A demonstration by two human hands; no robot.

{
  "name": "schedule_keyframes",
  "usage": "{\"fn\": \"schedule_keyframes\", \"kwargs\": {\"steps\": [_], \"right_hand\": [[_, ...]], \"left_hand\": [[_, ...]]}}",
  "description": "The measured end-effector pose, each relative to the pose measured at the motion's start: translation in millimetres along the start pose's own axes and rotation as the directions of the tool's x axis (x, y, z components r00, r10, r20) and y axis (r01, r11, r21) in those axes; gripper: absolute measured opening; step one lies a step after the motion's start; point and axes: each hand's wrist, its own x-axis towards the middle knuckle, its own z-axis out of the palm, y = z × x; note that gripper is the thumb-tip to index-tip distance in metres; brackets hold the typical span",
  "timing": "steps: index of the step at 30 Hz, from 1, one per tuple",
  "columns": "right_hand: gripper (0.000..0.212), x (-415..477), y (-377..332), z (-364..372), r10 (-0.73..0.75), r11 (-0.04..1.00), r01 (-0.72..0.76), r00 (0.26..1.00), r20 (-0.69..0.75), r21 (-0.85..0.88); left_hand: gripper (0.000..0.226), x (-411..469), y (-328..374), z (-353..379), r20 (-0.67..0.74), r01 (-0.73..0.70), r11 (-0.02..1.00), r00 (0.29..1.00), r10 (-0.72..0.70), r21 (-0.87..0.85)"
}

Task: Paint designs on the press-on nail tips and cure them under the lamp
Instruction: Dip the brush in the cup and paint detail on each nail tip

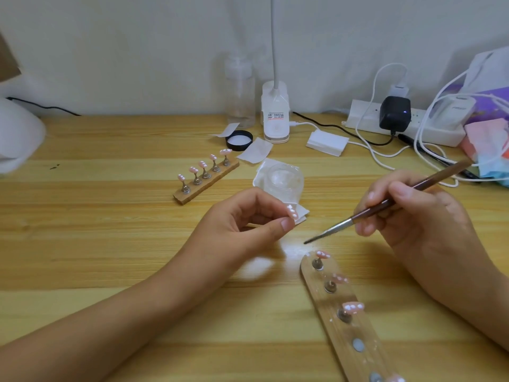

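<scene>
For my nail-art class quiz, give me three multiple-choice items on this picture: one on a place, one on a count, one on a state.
1. Where is the black lid? A) on the floor B) on the table by the lamp base C) in a hand
2. How many tips does the far stand hold? A) three B) seven C) five
3. What is the left hand doing? A) pinching a tip B) lying flat C) curled, empty

1 B: the lid lies on the wood beside the lamp base.
2 C: five pink tips sit on pegs.
3 A: thumb and finger hold a tip; the right hand holds the brush.
</scene>
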Motion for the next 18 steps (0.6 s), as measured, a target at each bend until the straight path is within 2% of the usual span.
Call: {"fn": "schedule_keyframes", "kwargs": {"steps": [3, 6, 8, 11, 14, 18], "right_hand": [[0.033, 5, 0, -3, 0.042, 0.996, -0.032, 0.992, -0.119, 0.084], [0.036, 9, -1, -6, 0.094, 0.983, -0.060, 0.976, -0.196, 0.173], [0.037, 10, -2, -8, 0.134, 0.971, -0.081, 0.964, -0.230, 0.226], [0.035, 11, -2, -9, 0.177, 0.958, -0.108, 0.952, -0.249, 0.268], [0.034, 11, -2, -9, 0.188, 0.957, -0.125, 0.954, -0.234, 0.262], [0.035, 11, 0, -9, 0.194, 0.963, -0.148, 0.961, -0.199, 0.224]], "left_hand": [[0.013, -3, 4, 2, -0.021, -0.053, 0.999, 0.998, 0.053, 0.008], [0.014, -15, 11, 5, -0.047, -0.258, 0.964, 0.964, 0.261, 0.059], [0.012, -25, 16, 10, 0.037, -0.436, 0.881, 0.899, 0.437, 0.185], [0.004, -36, 20, 23, 0.228, -0.595, 0.690, 0.801, 0.554, 0.413], [0.019, -42, 16, 37, 0.325, -0.643, 0.532, 0.752, 0.574, 0.550], [0.023, -41, 9, 48, 0.396, -0.661, 0.409, 0.725, 0.563, 0.629]]}}
